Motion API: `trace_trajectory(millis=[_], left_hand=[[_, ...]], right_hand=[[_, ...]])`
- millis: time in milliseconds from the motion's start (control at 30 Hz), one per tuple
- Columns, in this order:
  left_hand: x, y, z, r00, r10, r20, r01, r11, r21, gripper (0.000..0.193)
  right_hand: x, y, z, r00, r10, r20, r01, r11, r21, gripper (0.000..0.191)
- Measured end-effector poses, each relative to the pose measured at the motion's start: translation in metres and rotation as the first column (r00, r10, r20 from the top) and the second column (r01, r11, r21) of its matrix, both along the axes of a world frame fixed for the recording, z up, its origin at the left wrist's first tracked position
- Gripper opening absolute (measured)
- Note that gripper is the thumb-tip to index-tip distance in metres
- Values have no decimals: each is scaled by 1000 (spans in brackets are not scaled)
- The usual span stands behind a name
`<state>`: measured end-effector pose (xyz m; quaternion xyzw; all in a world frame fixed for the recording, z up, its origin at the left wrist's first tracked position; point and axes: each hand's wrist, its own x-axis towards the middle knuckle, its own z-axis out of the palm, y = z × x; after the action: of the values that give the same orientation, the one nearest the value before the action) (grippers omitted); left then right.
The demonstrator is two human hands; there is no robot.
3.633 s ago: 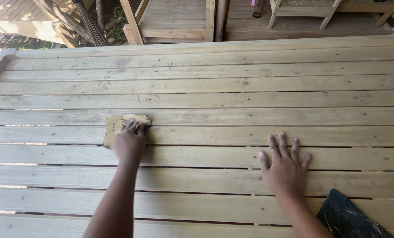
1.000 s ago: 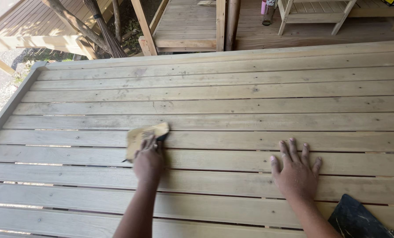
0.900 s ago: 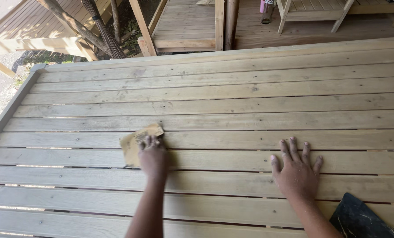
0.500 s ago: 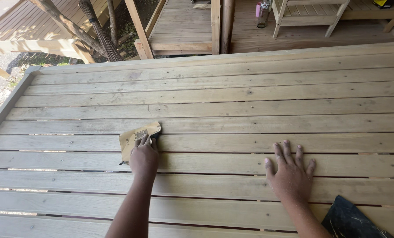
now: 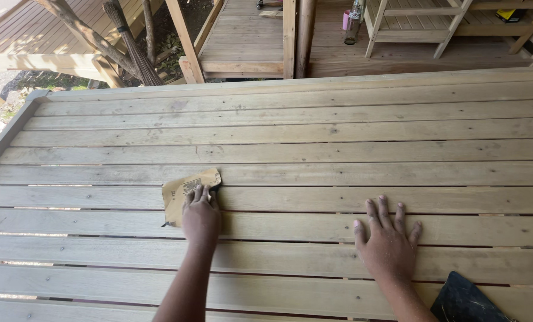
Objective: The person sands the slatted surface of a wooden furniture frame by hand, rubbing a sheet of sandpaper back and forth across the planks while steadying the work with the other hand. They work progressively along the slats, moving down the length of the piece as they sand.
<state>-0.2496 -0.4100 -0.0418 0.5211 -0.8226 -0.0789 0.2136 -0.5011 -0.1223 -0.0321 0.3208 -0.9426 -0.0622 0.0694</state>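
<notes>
Sandpaper, a tan sheet with a curled edge, lies flat on a pale wooden deck under the fingertips of the left hand, which presses it down with fingers bent over its near edge. The right hand rests well apart to the right, released, palm down and fingers spread on bare planks. Just behind the right hand's wrist sits a dark cloth-like object. Beyond the deck's far edge stand wooden posts.

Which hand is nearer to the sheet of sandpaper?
Left. The left hand presses on the sandpaper; the right hand lies flat on the boards, far to its right.
</notes>
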Motion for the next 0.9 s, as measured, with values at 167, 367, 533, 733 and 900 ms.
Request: trace_trajectory(millis=[167, 367, 533, 733, 900], left_hand=[[-131, 113, -19, 907, -350, -232, 335, 936, -103, 41], [-227, 182, -2, 743, -615, -265, 651, 755, 73, 41], [-99, 86, -9, 957, -272, -102, 290, 899, 329, 48], [24, 1, 3, 990, 102, 97, -98, 994, -41, 45], [-128, 134, -10, 937, -348, -15, 347, 936, -61, 45]], right_hand=[[0, 1, 1, 1000, 27, -1, -27, 999, -45, 67], [-10, 9, -6, 997, 77, 31, -72, 985, -158, 68], [-9, 13, -13, 996, 82, -19, -84, 964, -252, 59], [-2, 5, -9, 999, 27, -37, -30, 997, -73, 59], [-5, 7, -8, 998, 53, -15, -55, 985, -163, 61]])
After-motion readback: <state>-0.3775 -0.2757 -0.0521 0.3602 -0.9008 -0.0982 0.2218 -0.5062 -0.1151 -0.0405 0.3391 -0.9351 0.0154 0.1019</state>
